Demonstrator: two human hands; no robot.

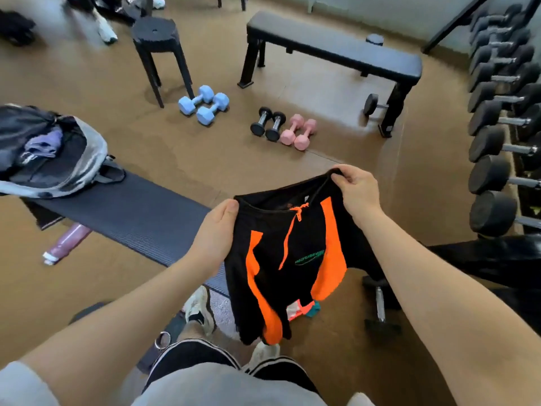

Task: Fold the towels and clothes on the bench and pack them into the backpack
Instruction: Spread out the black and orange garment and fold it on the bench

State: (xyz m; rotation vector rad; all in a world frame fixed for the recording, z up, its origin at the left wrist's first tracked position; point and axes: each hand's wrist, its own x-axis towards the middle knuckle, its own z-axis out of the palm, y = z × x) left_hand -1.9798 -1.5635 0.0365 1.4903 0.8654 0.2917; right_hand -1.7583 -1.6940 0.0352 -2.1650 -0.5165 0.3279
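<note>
Gym floor behind black-and-orange shorts (288, 253)

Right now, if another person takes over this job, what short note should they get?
Left hand and right hand: each has a grip on the waistband of the black and orange shorts, held up in the air, unfolded.
Backpack: open on the far end of the bench, with some purple cloth already inside.
Left: fold the shorts, pack them. No other clothes show on the bench.
</note>
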